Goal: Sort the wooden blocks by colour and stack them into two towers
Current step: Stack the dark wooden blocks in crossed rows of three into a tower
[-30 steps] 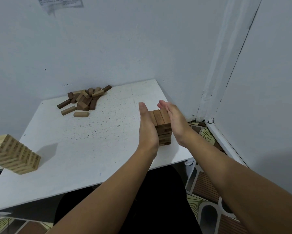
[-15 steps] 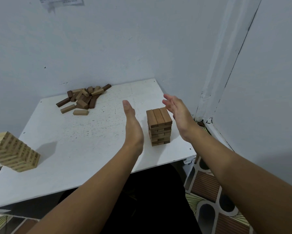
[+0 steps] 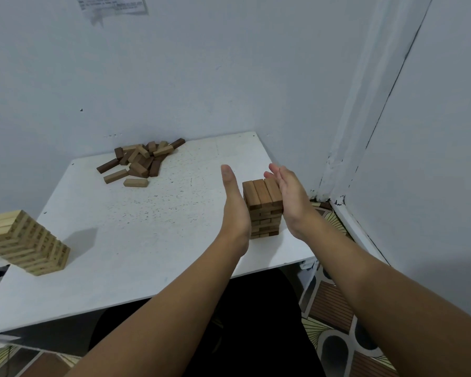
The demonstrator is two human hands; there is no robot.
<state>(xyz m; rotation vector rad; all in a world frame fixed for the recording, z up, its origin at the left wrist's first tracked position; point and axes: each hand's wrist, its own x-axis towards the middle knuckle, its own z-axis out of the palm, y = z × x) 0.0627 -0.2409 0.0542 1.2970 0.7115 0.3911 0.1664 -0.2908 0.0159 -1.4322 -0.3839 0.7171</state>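
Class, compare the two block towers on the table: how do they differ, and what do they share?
The pale tower is light wood; the brown tower is darker. The pale tower stands alone at the left edge; the brown tower stands between the left hand and right hand. Both are stacked in crossed layers.

White tabletop (image 3: 152, 240) in a corner. On it: brown tower (image 3: 263, 208) right, pale tower (image 3: 24, 246) left. Loose brown blocks (image 3: 139, 163) heaped at back.

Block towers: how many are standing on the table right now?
2. A brown tower stands near the table's right edge between both hands; a pale tower stands at the left edge, partly cut off by the frame.
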